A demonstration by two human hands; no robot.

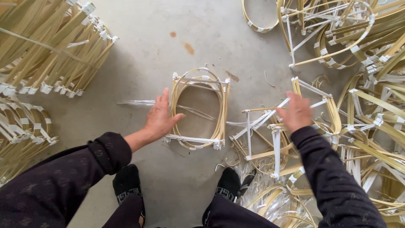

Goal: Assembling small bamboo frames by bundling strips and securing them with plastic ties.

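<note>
A frame of bent bamboo hoops (222, 110) tied to white crossbars lies flat on the concrete floor in the middle. My left hand (161, 116) rests open against its left side, thumb touching the hoops. My right hand (296, 112) hovers, blurred, with fingers spread over another bamboo and white-stick frame (262, 125) to the right. It holds nothing that I can see.
Stacks of finished bamboo hoop bundles (50, 55) fill the left side. A tangled heap of loose hoops and frames (363, 76) covers the right and top right. My two black-socked feet (126, 181) stand at the bottom, beside white plastic strips (261, 194).
</note>
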